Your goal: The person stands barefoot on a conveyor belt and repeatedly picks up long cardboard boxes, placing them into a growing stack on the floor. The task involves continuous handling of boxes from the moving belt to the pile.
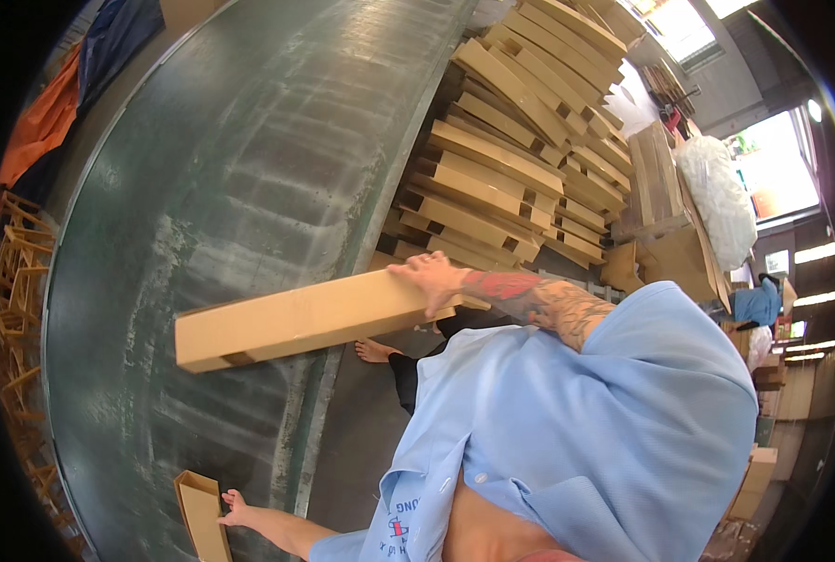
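Note:
A long, narrow cardboard box (296, 318) lies slantwise over the green worktop. My right hand (430, 280) grips its near right end, fingers over the upper edge and thumb down the side. At the lower left, a second cardboard box (207, 521) shows an open end. My left hand (235, 510) is at its right edge, the fingertips on the cardboard; part of this box runs out of the picture.
The long green worktop (249, 178) has scuffed patches and a metal edge. Beyond it on the right rises a heap of long cardboard boxes (492, 173). Wooden frames (19, 309) stand along the far left, below an orange sheet (47, 122). A bare foot (372, 351) shows on the floor.

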{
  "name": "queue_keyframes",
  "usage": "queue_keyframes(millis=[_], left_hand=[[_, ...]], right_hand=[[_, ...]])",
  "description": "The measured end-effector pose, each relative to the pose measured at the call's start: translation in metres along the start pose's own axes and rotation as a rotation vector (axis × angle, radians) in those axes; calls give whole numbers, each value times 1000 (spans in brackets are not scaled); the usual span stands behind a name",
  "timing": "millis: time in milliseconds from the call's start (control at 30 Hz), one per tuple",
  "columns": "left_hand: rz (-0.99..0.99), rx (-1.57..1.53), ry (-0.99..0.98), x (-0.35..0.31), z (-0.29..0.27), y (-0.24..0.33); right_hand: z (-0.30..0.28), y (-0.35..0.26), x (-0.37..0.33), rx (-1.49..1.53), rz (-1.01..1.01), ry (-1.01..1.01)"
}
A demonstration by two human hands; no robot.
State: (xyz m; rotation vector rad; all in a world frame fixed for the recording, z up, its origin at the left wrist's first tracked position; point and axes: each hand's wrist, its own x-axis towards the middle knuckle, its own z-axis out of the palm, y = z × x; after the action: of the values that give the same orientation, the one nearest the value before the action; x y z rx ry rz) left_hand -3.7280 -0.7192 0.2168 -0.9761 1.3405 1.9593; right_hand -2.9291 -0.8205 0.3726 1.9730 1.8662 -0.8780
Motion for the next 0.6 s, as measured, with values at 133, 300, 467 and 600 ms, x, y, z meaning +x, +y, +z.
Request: queue_keyframes(millis=[133, 300, 467, 600], left_hand=[[45, -8, -296, 5, 19, 9], [64, 50, -366, 23, 39, 25], [123, 376, -793, -26, -9, -25], [-195, 458, -675, -146, -87, -119]], right_hand=[[5, 26, -49, 59, 72, 164], [-5, 27, -76, 136, 126, 276], [3, 37, -113, 258, 252, 466], [36, 53, -149, 350, 521, 493]])
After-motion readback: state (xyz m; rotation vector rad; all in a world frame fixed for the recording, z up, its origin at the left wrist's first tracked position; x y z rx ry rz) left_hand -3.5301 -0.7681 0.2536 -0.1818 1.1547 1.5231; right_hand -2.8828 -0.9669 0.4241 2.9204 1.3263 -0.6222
